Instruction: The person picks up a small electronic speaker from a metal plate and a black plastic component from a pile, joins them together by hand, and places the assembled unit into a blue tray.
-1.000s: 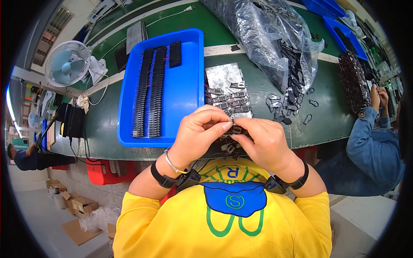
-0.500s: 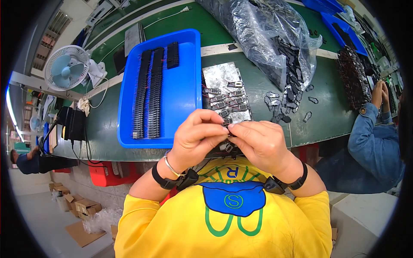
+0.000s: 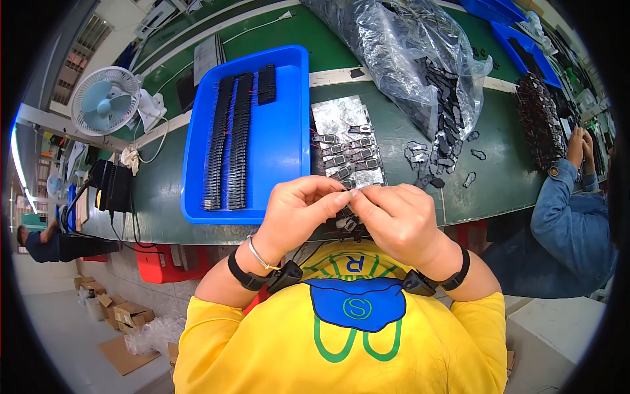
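Observation:
My left hand (image 3: 294,213) and my right hand (image 3: 401,215) meet at the near edge of the bench, thumbs and forefingers pinched together. Between the fingertips is something small and dark, mostly covered by the fingers; I cannot make out its kind. Just beyond them lies a silvery metal plate (image 3: 338,115) bearing several small black parts with pale rectangular frames (image 3: 362,154) and thin reddish wires. More such parts lie partly hidden beneath my hands. Left of the plate, a blue tray (image 3: 279,141) holds long, tightly packed rows of black parts (image 3: 239,141) and one shorter row.
A clear plastic bag (image 3: 367,49) spills flat black pieces (image 3: 449,125) onto the green bench (image 3: 502,144), right of the plate. At far right, a co-worker's denim sleeve (image 3: 567,213) is near a dark heap of parts (image 3: 539,121). A white fan (image 3: 105,102) stands at left.
My left fingers have shifted slightly, with the thumb now raised toward the right fingertips. Both hands stay together in nearly the same place. The view has moved a little.

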### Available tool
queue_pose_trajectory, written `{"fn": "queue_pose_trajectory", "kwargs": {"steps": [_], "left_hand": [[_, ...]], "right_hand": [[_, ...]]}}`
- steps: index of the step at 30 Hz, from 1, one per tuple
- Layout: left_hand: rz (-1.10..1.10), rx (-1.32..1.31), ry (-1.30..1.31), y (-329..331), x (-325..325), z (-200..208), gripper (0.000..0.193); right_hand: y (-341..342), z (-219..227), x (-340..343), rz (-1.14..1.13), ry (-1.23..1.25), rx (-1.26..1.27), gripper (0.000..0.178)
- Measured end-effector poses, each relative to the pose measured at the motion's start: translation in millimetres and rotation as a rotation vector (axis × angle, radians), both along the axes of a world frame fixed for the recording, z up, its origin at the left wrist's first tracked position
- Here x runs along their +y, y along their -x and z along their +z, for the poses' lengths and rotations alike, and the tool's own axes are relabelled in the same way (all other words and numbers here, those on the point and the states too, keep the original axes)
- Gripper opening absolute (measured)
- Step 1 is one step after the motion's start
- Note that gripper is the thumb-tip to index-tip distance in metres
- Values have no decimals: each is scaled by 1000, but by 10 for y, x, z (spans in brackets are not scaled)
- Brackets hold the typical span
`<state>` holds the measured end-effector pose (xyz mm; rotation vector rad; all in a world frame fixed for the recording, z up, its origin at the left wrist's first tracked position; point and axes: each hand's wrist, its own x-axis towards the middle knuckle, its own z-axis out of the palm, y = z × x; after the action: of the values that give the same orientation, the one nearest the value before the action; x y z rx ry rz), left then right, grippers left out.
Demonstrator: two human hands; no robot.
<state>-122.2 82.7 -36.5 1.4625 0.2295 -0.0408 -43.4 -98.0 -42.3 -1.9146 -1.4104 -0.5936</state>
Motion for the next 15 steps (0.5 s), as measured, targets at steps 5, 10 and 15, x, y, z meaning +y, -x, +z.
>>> {"fn": "queue_pose_trajectory", "kwargs": {"steps": [5,10,15], "left_hand": [[54,-22,-163,1,-33,-11,17],[57,18,-54,5,-20,-6,15],[34,55,74,-20,-17,-59,13]], "right_hand": [[19,9,-5,4,14,-47,22],[33,12,-9,-1,12,-52,24],[18,-27,-57,-9,5,-43,25]]}}
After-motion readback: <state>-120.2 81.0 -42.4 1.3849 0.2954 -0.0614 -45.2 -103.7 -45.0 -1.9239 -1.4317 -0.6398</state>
